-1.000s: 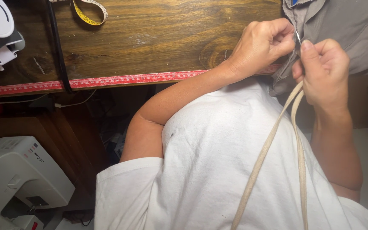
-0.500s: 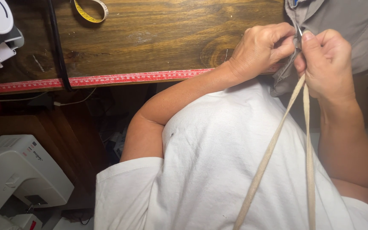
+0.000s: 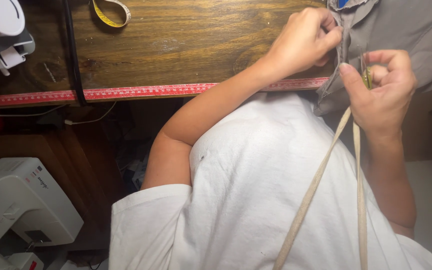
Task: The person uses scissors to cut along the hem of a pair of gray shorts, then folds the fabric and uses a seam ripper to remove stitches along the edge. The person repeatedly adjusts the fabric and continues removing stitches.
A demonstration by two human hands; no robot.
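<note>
Apart now, left hand (image 3: 303, 42) pinches grey fabric (image 3: 401, 30) (right hand (image 3: 383, 92) grips beige tape (image 3: 321, 180) below).

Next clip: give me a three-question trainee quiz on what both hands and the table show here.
1. True or false: the left hand pinches the edge of the grey garment.
2. Which thing runs down from the right hand across the white shirt? A) black cable B) beige cord C) yellow tape measure
3. Fill in: along the front edge of the wooden table lies a ___ measuring tape.

Key: 1 true; 2 B; 3 red.
</note>
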